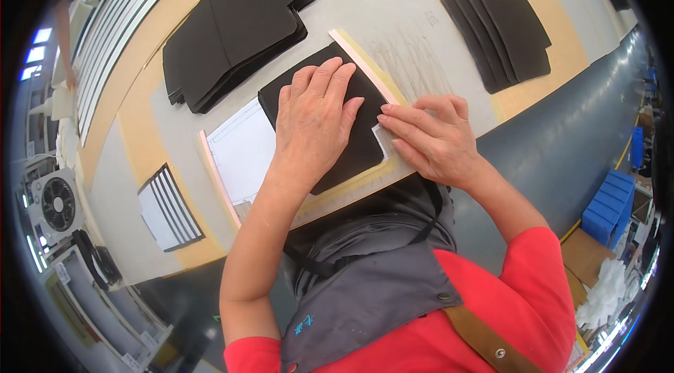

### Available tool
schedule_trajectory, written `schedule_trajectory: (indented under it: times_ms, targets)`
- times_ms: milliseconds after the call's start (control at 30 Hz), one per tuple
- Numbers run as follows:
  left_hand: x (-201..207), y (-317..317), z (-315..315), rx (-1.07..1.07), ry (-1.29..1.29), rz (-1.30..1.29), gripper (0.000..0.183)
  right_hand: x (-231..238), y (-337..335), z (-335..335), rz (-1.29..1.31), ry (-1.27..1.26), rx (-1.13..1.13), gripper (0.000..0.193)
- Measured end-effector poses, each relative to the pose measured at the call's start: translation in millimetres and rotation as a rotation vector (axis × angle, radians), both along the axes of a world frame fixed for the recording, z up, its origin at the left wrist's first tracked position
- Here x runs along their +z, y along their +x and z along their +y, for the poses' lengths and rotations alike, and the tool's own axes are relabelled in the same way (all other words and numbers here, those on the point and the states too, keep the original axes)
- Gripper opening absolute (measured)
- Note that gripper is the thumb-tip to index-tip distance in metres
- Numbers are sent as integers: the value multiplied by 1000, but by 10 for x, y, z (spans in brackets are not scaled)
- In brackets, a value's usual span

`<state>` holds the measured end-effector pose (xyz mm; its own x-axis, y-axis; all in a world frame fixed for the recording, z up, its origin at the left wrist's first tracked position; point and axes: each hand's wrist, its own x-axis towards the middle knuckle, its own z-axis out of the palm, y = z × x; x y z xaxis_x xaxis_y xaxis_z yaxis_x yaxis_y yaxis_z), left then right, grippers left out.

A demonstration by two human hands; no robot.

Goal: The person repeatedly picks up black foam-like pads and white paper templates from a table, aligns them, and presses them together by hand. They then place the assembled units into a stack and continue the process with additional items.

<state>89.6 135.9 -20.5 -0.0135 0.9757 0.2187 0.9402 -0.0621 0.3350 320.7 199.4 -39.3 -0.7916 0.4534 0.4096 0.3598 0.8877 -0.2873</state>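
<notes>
A folded black sheet [357, 145] with a notched corner lies over a white paper template [246, 148] on the table, between raised pale guide strips [366, 68]. My left hand [314, 110] rests on top of the black sheet, palm down, fingers stretched and thumb apart; it is open. At the sheet's right edge, beside the notch, my right hand [432, 136] is open too. Its fingers are stretched out, with their tips touching the edge and the guide strip. The thumb sits a little lower, near the notch.
A stack of larger black sheets [235, 29] lies at the far left. Several black pieces [498, 36] are fanned out at the right. Striped black-and-white pieces [170, 208] sit at the near left. Off the table are a fan [59, 203] and a blue crate [609, 204].
</notes>
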Motion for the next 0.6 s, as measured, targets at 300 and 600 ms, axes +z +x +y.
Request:
schedule_trajectory:
  times_ms: [300,600]
  targets:
    - [-42,2,2,-3,9,33,46,-17,31,23,73,-93,-35,31]
    - [-58,10,-10,0,22,63,46,59,105,126,272,-376,-101,24]
